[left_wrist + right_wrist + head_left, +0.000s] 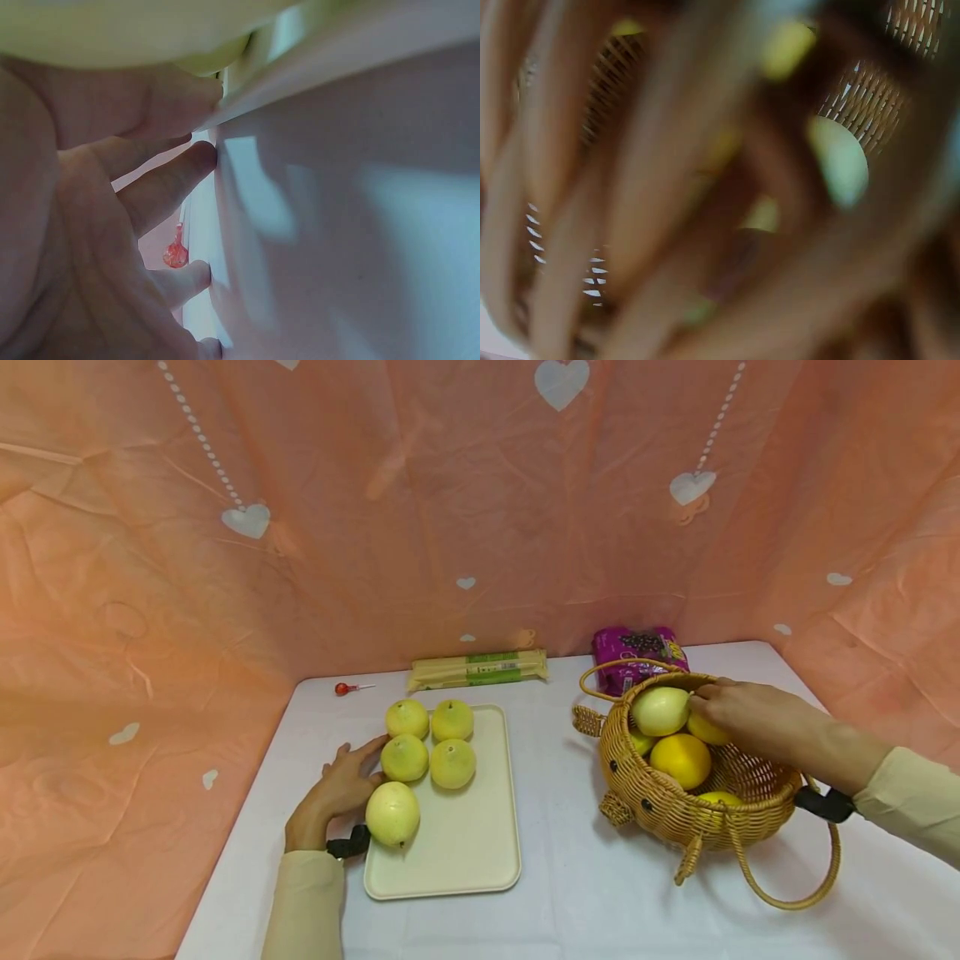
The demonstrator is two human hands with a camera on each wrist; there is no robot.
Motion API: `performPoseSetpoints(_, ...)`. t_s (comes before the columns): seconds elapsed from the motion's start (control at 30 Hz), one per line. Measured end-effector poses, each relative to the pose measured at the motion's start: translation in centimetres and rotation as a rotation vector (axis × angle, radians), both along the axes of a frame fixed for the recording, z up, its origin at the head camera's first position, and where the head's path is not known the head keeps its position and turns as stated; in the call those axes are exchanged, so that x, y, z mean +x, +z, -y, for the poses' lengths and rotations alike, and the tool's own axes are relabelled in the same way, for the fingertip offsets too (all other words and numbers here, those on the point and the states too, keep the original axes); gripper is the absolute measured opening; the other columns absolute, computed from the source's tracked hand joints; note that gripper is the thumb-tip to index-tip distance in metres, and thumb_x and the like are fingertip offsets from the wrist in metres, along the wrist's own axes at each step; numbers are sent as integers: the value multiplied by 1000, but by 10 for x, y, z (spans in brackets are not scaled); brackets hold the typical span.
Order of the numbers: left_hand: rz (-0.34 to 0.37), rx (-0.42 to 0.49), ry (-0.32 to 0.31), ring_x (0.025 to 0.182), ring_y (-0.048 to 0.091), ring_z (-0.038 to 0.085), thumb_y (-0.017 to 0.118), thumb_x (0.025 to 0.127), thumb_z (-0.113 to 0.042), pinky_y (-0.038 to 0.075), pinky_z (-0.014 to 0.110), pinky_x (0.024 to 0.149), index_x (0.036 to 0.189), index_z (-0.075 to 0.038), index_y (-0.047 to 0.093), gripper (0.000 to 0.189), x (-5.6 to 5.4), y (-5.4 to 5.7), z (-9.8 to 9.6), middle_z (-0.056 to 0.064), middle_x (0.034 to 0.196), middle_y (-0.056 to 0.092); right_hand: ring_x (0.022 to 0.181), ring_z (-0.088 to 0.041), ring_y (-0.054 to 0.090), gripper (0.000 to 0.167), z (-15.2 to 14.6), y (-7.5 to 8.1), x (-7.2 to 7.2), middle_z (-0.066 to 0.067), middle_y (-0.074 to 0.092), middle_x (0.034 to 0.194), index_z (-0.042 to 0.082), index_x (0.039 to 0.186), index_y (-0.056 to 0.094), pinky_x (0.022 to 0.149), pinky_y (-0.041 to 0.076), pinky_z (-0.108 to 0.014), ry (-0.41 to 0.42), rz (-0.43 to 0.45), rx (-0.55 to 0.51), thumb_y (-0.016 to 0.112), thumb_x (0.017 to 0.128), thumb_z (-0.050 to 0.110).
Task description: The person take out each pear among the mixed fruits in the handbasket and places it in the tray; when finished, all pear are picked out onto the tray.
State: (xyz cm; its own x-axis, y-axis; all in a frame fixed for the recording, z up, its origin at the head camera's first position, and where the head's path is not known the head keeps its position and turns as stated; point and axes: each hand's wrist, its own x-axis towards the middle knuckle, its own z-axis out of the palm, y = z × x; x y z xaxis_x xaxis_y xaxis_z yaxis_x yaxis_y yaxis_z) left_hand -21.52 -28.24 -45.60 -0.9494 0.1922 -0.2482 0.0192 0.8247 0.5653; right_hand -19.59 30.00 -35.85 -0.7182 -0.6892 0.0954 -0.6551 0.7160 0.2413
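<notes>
Dips the right grip into a round, golden-brown wicker basket with a pig's face, over a bright-yellow rounded fruit and just beside a smooth, pale-green oval fruit. Cannot tell the right grip pinching from spread, with the wrist view blurred behind wicker. Rests the left grip, thumb and fingers spread and holding nothing, at the left edge of a cream, rounded-rectangular tray. Shows, just right of the left grip, four round, yellow-green fruits in two rows, plus a smooth, pale-yellow round fruit nearer the wrist.

Looks like fruit-handling at the basket, with the direction to or from the tray impossible to call. Seems to want, for a pick, a sure hold and a lift straight past the rim; for a placing, a gentle release.

Offers bare tray right of the left grip, past the fruits, and a broad stretch of white-covered bench between both grips. Tightens around the right grip: rim beneath the wrist, fruits crowding left and below, a looped wicker handle drooping on the near side, possibly apt to snag.
</notes>
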Motion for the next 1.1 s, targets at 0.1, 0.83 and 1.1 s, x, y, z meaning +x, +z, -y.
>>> performPoseSetpoints(0.1,-10,-1,-4,163,3,65,62,104,-21,1,90,121,172,-17,38,72,0,-1,1,28,170,43,83,-33,69,31,-1,-2,-1,-14,68,91,4,94,66,78,66,-51,19,-32,19,80,78,-19)
performPoseSetpoints(0.83,11,11,6,165,1,62,62,105,-25,-3,88,123,173,-21,36,73,0,-3,1,25,172,42,102,-36,72,56,-16,-2,3,-15,75,114,2,113,74,93,63,-58,7,69,-100,95,62,-4)
performPoseSetpoints(1.1,-20,6,-15,163,3,65,61,104,-20,0,92,119,172,-16,38,72,0,-2,1,28,171,42,109,-29,72,70,-26,-2,12,-8,75,125,8,126,75,90,65,-44,18,54,-305,100,61,9)
